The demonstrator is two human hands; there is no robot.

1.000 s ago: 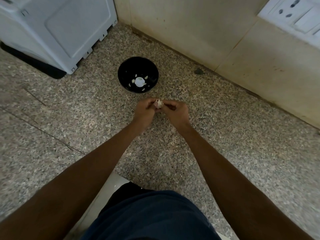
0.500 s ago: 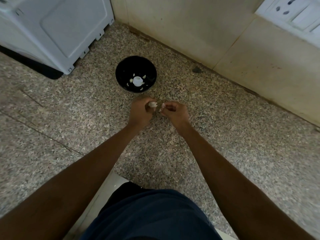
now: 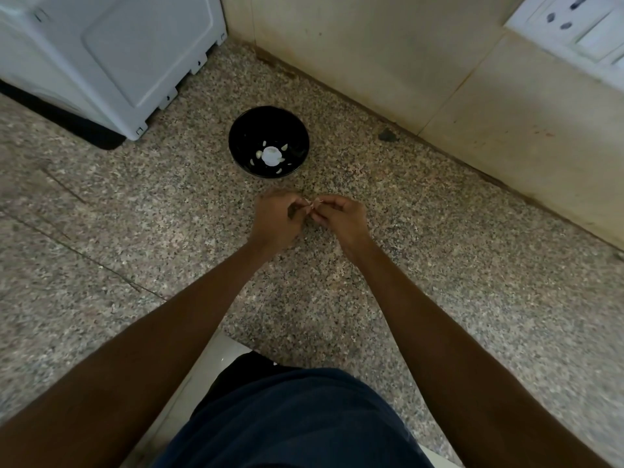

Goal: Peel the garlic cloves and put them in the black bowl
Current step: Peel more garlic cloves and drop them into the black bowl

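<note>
The black bowl (image 3: 269, 125) stands on the speckled stone counter, just beyond my hands. Inside it lie several peeled garlic cloves (image 3: 258, 154) around a white round spot at its bottom. My left hand (image 3: 277, 218) and my right hand (image 3: 341, 218) meet fingertip to fingertip in front of the bowl, both with fingers curled. Between them they pinch a small garlic clove (image 3: 312, 205), of which only a pale sliver shows; most of it is hidden by my fingers.
A white appliance (image 3: 111, 55) on a dark base stands at the back left. A tiled wall (image 3: 388, 49) runs behind the bowl, with a white switch and socket plate (image 3: 574, 25) at the top right. A dark chip (image 3: 387, 134) lies by the wall.
Half a second ago my hands were slightly apart with the clove showing in the left one; now the fingertips have closed together again around it. The view has shifted a little.
</note>
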